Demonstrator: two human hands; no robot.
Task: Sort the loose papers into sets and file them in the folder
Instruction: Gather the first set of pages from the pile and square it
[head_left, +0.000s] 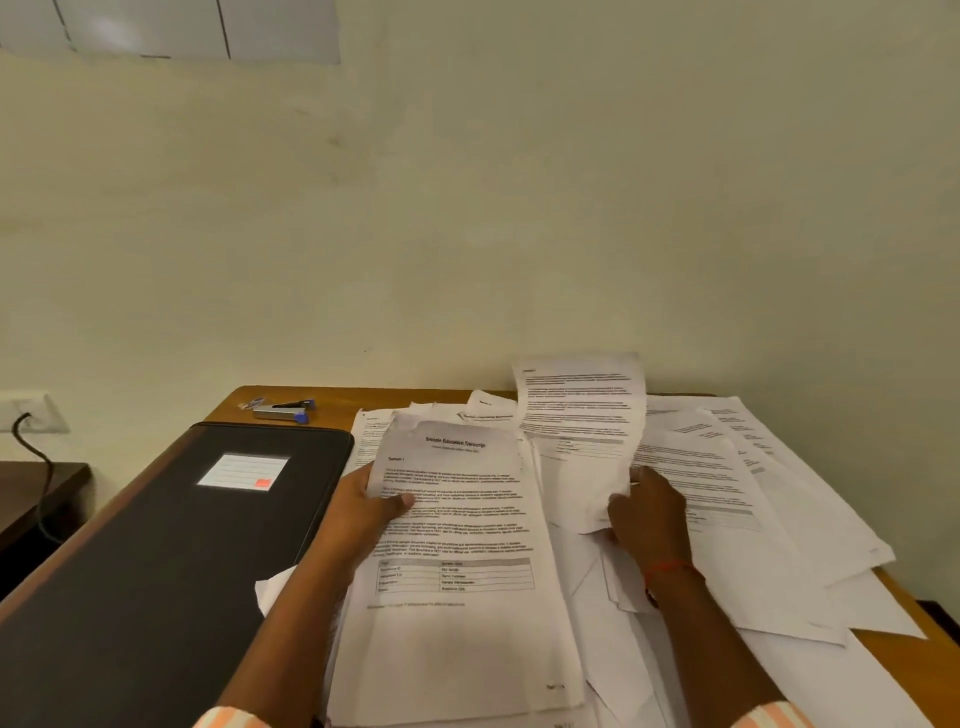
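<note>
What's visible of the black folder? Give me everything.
Black folder: closed, lying flat on the left of the wooden table. Matte, leather-like cover, rounded far corners. A white lined label with a small orange-red square in one corner sits on the cover. Loose papers border its right edge; a stapler lies just beyond its far edge, apart. The left forearm crosses its near right side; contact cannot be told.

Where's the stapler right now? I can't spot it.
In the head view, the stapler lies on the bare wood at the far left corner of the table, by the wall, just beyond the black folder and left of the spread papers.
</note>
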